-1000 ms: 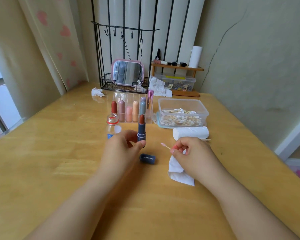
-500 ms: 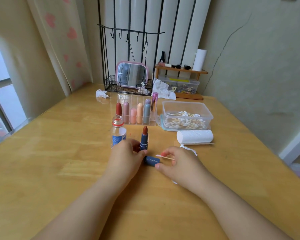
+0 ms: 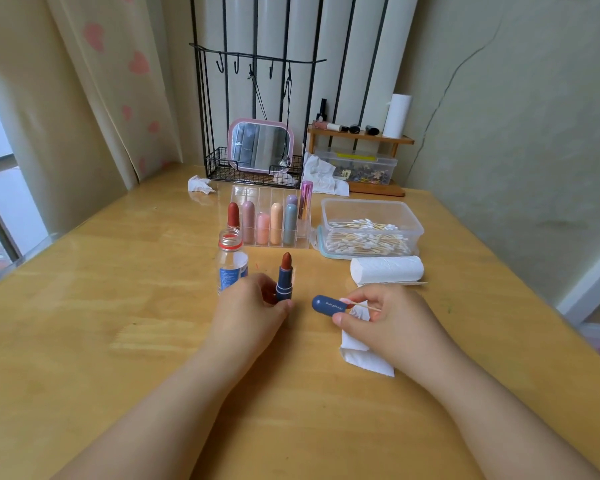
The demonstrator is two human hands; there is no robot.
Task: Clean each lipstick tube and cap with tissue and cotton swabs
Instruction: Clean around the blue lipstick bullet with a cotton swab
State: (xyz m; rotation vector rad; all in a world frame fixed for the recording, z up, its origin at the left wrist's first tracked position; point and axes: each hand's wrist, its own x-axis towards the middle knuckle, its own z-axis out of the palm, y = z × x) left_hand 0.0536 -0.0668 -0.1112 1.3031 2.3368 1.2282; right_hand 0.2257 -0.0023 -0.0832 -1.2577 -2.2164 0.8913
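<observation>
1. The wooden table (image 3: pixel 84 341) fills the near view, with both bare forearms reaching forward over it.
2. A folded white tissue (image 3: pixel 362 355) lies on the table under the right hand (image 3: pixel 388 323), its near corner sticking out toward the camera.
3. The right hand is curled closed: thumb and fingers pinch the open end of the dark blue cap (image 3: pixel 328 304), which lies roughly level with its rounded end pointing left. The same hand also has a cotton swab (image 3: pixel 366 306) tucked between its fingers, the stick poking out to the right.
4. The left hand (image 3: pixel 253 306) is wrapped around the base of the blue lipstick tube (image 3: pixel 284 284), which stands upright on the table with its brown-red bullet exposed. Tube and cap are near each other but apart.
5. Just behind the left hand stands a small clear bottle (image 3: pixel 232 261) with a red-ringed neck.
6. To the right, a white tissue roll (image 3: pixel 387 270) lies on its side.
7. Behind the roll sits a clear tub of cotton swabs (image 3: pixel 371 230); left of it, a clear organizer (image 3: pixel 271 220) holds several pastel lipsticks upright.
8. Farthest back are a crumpled tissue (image 3: pixel 200 184), a pink-framed mirror (image 3: pixel 260 145) in a black wire rack, and a small wooden shelf (image 3: pixel 361 136).
</observation>
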